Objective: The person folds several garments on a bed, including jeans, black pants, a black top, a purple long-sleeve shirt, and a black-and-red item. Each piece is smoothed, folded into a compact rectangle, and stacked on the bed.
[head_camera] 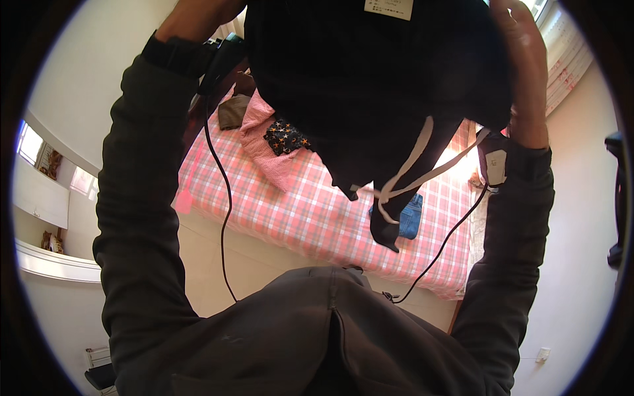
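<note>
A black cloth garment (pixel 376 74) hangs raised before me, with a pale drawstring (pixel 408 161) dangling from it and a white label at its top. At the garment's upper right edge is my right hand (pixel 520 49), its fingers partly cut off by the picture's edge. My left hand (pixel 213 17) is at the upper left beside the garment; its fingers are out of the frame or behind the cloth. Below the garment lies a bed with a pink checked sheet (pixel 307 218). Folded blue jeans (pixel 411 218) rest on it, partly behind the hanging cloth.
On the bed's far left part lie a pink cloth (pixel 265 161), a star-patterned black cloth (pixel 285 136) and a folded brown cloth (pixel 233 113). A pink fly swatter (pixel 184 200) is at the bed's left edge. Black cables (pixel 225 213) run down from devices at both wrists.
</note>
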Demonstrator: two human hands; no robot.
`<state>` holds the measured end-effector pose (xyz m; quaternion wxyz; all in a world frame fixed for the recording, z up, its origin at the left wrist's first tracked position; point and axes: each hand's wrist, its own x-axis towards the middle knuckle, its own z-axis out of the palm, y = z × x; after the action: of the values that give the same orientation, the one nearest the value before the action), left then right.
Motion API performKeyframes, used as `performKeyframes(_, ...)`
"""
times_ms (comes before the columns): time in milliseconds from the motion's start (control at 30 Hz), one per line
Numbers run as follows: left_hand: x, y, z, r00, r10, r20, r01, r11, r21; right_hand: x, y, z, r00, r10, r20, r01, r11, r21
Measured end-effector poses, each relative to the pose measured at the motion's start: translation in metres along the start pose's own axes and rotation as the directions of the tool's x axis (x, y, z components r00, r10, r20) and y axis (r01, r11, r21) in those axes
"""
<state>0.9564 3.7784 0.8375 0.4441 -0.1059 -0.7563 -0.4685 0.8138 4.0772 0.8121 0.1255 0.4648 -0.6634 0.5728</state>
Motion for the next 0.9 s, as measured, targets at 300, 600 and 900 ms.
performKeyframes(300,0.010,0.049,-0.046,0.880,0.020,0.474,-0.350,0.702,0.620,0.024,-0.022,-0.043,0.948,-0.308,0.079,0.278,0.684,-0.675)
performKeyframes(600,-0.016,0.035,-0.023,0.939,-0.165,0.301,0.020,0.902,0.432,0.000,-0.030,-0.059,0.684,-0.615,0.393,0.700,0.402,-0.590)
performKeyframes(900,-0.022,0.064,0.060,0.876,0.120,0.467,-0.326,0.862,0.389,-0.014,-0.037,0.022,0.874,-0.193,0.445,0.236,0.971,-0.043)
